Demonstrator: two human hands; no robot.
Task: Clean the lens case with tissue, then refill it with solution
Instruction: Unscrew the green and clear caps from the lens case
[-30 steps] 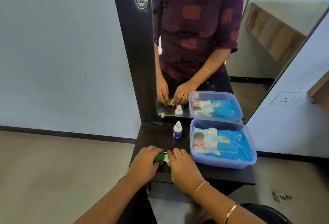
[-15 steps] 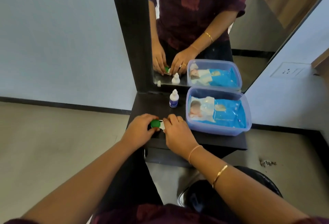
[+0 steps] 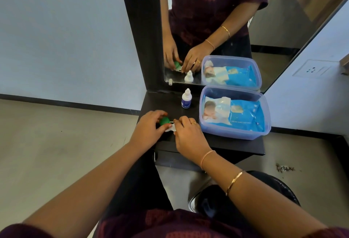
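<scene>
The lens case (image 3: 170, 127) lies on the dark counter (image 3: 217, 144), near its front edge and toward the left corner, between the two hands. It is small, with a white body of which only a little shows, and a round green cap (image 3: 164, 121) on its left end. The left hand (image 3: 149, 127) has its fingers and thumb curled around the green cap. The right hand (image 3: 188, 133) pinches the white part from the right side, with its fingers bent over it; the right end of the case is hidden under them. A small white bottle (image 3: 186, 99) with a blue label stands upright toward the back edge, well apart from the case. Just beside the bottle, a clear plastic box (image 3: 234, 89) fills the right side of the counter and holds a blue pack of wipes (image 3: 243, 115). A mirror (image 3: 283, 35) stands behind the back edge.
</scene>
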